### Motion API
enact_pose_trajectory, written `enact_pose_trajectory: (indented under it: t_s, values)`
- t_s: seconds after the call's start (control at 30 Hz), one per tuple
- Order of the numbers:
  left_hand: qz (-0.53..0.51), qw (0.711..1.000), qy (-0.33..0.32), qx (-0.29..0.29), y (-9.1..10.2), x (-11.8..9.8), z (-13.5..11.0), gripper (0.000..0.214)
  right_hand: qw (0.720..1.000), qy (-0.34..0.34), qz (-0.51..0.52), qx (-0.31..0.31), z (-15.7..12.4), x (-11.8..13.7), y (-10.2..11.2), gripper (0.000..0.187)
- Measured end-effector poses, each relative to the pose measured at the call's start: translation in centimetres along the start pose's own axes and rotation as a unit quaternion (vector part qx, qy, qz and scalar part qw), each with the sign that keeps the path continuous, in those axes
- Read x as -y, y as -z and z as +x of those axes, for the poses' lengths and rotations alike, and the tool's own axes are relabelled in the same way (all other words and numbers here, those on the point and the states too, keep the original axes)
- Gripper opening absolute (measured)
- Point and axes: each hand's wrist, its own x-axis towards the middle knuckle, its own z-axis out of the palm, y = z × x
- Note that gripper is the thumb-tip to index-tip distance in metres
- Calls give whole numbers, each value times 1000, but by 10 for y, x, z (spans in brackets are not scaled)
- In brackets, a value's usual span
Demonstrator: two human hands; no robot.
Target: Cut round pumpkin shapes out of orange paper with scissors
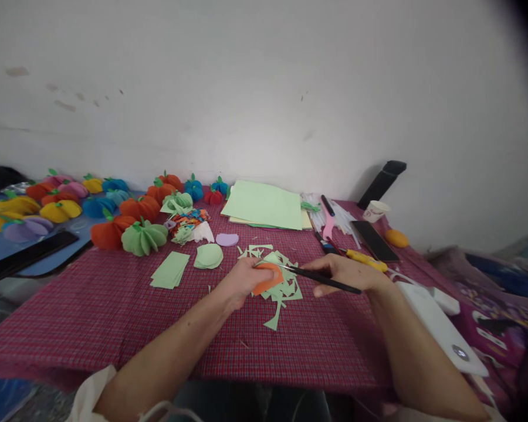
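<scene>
Pinched in my left hand (245,280) is an orange paper piece (262,285), with a pale green edge showing along its top. My right hand (339,272) grips black-handled scissors (310,274), whose blades reach to the upper edge of that paper. Whether the blades are fully closed is too small to tell. Beneath both lie pale green paper scraps (293,287). Left of my left hand sit a stack of rounded green paper pieces (208,256) and a stack of green rectangles (171,270). A lilac paper piece (227,240) lies just behind.
Colourful paper pumpkins (141,208) crowd the left side. Green paper sheets (264,205) lie at the back. To the right are a yellow-handled tool (366,259), a dark phone (375,241), a paper cup (376,210) and a white device (440,328). Another phone (30,255) lies far left.
</scene>
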Motion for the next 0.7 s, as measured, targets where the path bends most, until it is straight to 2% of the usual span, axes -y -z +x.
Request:
enact_pose_trajectory:
  t_s: [0.17,0.33,0.43,0.5,0.57,0.7]
  values:
    - [-14,1000,5,2,2,0,1,15,1000,11,12,-3,-3,-6,3,49]
    - [11,1000,-5,-6,3,3,1,14,993,31,84,-72,-5,-15,7,48]
    - [34,999,-8,-14,1,2,0,14,977,83,154,-119,8,-13,-6,48]
    - [52,999,-6,-15,-1,1,-1,13,956,109,199,-189,21,-8,-21,43]
    - [82,996,-7,-12,-2,1,-2,12,936,106,229,-244,33,-3,-35,41]
    - [137,990,-27,-2,-3,4,-2,12,934,108,241,-242,45,3,-51,41]
